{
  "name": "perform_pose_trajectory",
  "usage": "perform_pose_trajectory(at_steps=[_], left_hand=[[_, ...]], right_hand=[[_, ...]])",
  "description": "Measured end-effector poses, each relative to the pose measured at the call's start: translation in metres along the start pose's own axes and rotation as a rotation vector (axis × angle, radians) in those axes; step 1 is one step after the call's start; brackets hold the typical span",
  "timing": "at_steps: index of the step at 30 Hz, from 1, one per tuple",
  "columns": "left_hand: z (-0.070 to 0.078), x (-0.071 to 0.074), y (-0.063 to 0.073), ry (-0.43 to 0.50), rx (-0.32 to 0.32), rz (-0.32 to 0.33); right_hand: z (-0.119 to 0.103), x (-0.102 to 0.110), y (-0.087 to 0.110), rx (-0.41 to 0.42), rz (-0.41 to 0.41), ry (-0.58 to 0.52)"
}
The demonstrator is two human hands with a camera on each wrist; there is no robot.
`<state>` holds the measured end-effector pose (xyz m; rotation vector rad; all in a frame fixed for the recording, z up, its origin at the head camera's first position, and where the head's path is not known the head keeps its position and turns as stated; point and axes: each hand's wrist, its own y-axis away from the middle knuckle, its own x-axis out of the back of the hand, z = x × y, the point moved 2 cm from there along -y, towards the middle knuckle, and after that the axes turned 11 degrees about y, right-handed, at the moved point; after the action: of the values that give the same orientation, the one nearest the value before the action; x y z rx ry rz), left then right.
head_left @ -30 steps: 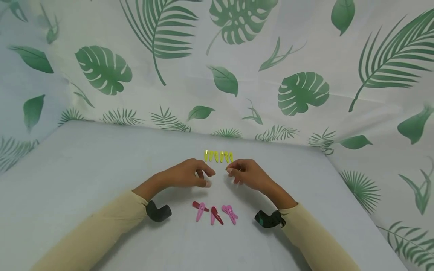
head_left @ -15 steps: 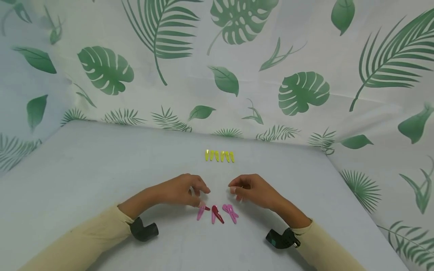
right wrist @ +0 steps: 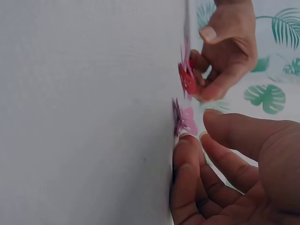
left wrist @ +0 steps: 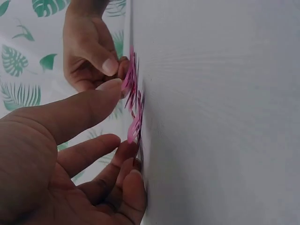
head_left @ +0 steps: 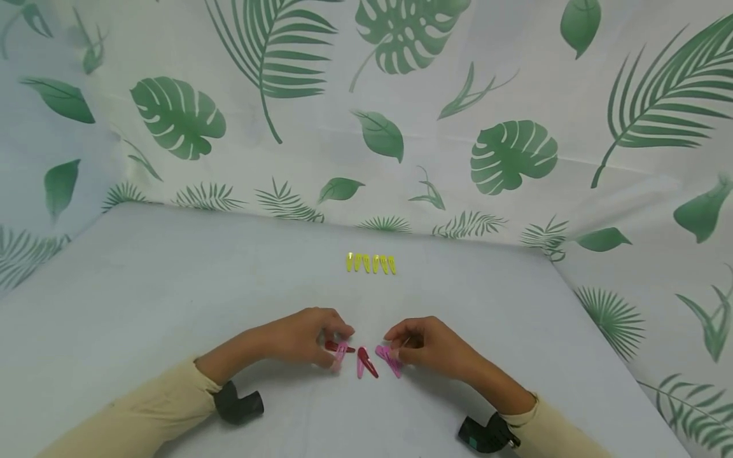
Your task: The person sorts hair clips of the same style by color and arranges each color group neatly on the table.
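Note:
Three crossed pairs of snap hair clips lie on the white table. The left pair joins a pink clip and a red clip. In the middle, another red clip overlaps a pink one, and the right pair is all pink. My left hand reaches around the left pair, its thumb and fingers apart in the left wrist view. My right hand hovers at the right pair, thumb tip over its edge. The right wrist view shows a gap between thumb and fingers, with fingertips close to a pink clip.
A row of several yellow hair clips lies farther back on the table. Behind the white tabletop hangs a leaf-printed cloth. Each wrist carries a black camera.
Both hands have come back toward me from near the yellow row, down to the crossed pairs. The left reaches the left pair, the right the pink pair. The clips stay in place.

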<state>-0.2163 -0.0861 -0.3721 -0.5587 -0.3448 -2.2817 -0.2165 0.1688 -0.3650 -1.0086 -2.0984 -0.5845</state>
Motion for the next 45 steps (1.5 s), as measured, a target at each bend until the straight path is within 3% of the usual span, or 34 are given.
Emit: perform_pose_trajectory(at_steps=[9,18,25,31,40,45], left_hand=[[-0.002,-0.007,-0.010,-0.013,-0.019,0.017],[0.001,-0.006,-0.011,0.067,0.019,0.068],[-0.001,-0.002,-0.010,0.096,0.016,0.074],[0.000,0.005,-0.010,0.112,-0.004,0.148],[0.003,0.011,-0.013,0.407,0.002,0.144],[0.001,0.013,-0.015,0.331,0.025,0.170]], right_hand=[[-0.002,-0.005,-0.004,-0.003,-0.007,0.107],[-0.005,-0.005,-0.003,0.043,0.009,0.147],[-0.006,-0.004,-0.002,0.043,0.018,0.075],[-0.004,-0.002,-0.002,0.058,0.043,0.005],[0.002,0.000,-0.009,0.085,0.049,-0.063],[0.002,0.001,-0.014,0.103,0.046,-0.086]])
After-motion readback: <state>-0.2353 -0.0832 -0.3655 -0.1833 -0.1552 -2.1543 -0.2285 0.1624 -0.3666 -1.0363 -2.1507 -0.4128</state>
